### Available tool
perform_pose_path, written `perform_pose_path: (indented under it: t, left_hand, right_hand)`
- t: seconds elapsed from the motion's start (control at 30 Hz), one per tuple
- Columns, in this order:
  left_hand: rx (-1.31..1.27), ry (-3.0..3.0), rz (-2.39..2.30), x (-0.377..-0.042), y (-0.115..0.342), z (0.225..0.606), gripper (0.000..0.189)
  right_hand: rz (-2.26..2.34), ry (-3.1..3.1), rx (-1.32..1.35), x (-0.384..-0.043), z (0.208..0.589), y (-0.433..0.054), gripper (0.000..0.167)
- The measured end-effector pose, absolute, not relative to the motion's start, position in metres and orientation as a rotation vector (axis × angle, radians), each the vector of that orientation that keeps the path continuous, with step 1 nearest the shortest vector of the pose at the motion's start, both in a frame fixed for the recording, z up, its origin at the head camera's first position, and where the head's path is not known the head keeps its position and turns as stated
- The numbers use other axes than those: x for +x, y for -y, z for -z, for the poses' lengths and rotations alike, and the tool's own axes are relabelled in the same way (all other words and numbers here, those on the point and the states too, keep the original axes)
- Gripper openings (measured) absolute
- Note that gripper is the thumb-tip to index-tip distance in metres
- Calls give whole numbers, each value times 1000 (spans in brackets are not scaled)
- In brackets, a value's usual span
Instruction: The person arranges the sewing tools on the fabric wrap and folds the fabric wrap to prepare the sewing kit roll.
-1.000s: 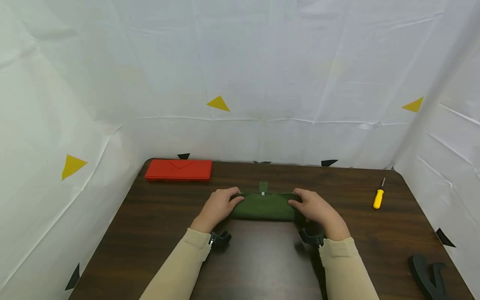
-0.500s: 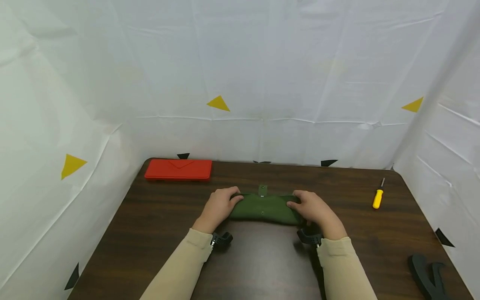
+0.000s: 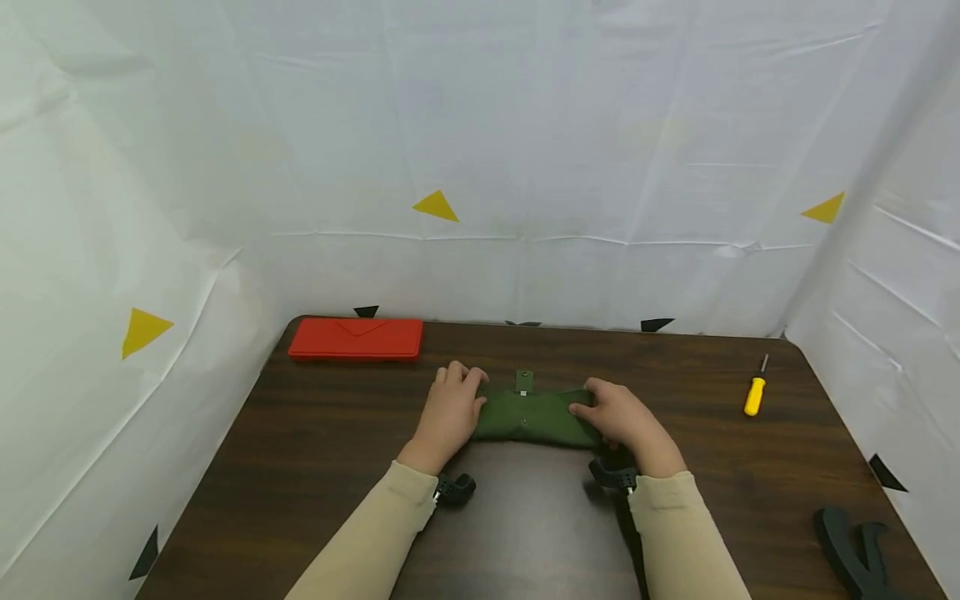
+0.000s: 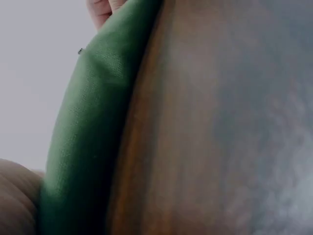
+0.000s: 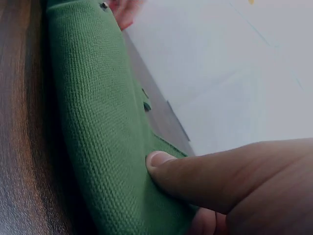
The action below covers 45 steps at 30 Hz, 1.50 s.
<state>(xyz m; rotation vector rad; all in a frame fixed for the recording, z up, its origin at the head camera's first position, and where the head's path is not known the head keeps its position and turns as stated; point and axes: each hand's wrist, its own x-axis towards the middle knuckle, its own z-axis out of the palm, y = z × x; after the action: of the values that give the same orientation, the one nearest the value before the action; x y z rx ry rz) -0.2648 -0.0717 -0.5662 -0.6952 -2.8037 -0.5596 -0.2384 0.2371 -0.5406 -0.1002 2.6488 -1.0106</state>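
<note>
A dark green fabric pouch [image 3: 536, 417] lies lengthwise before me on the brown table, with a snap stud [image 5: 103, 6] on its near side. A short green strap [image 3: 524, 381] sticks out beyond its far edge. My left hand [image 3: 446, 415] is at the pouch's left end, thumb on the near side and index finger at the far edge; its other fingers are raised. My right hand [image 3: 622, 417] grips the right end. In the right wrist view its thumb [image 5: 164, 164] presses into the cloth, while the fingers are mostly hidden behind.
A flat red case [image 3: 356, 340] lies at the table's back left. At the right are a yellow-handled screwdriver [image 3: 755, 393] and, nearer me, a black curved object [image 3: 855, 554], partly cut off. White sheeting [image 3: 570, 150] hangs behind and at both sides.
My left hand has moved slightly right and forward over the pouch's left end, with its fingers turned more away from me. The pouch's middle has sagged towards me. My right hand shifted slightly left.
</note>
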Motion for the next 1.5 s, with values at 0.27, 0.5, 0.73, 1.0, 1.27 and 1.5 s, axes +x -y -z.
perform_pose_path:
  t: [0.27,0.5,0.73,1.0,1.27,1.5]
  left_hand:
    - [-1140,2798,540,-262,68,565,36]
    - [-1114,2941,567,-258,67,563,53]
    - [-1097,2961,578,-259,65,565,62]
    - [-1087,2982,527,-257,59,557,61]
    - [-1086,2949,414,-252,56,560,66]
    - [-1041,2909,478,-252,58,564,60]
  right_hand:
    - [903,-2727,-97,-239,543,-234,31]
    - [1003,-2978,-114,-242,538,-225,31]
    - [1761,-2414,-224,-245,550,-197,38]
    - [1863,-2172,-123,-248,561,-192,60]
    - [1851,-2093,-247,-251,568,-201,65]
    - [1772,-2261,-301,-250,569,-190,37]
